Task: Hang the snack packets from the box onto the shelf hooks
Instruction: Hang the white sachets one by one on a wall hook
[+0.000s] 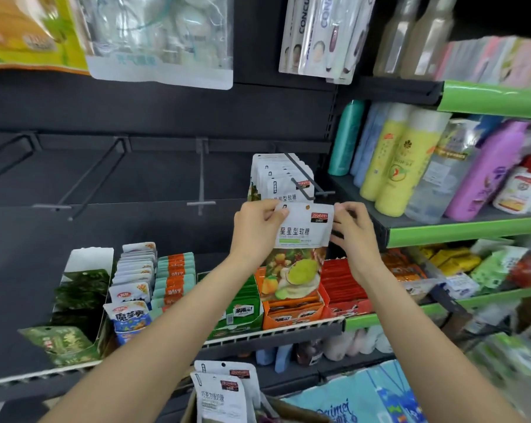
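The left hand and the right hand pinch the top corners of a snack packet, just below the hook that carries the same packets. The packet looks light, thin and floppy, so the top edge beside its hole seems best. The box is below, dark shelves around.

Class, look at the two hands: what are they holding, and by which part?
Both the left hand and right hand pinch one snack packet by its top corners.
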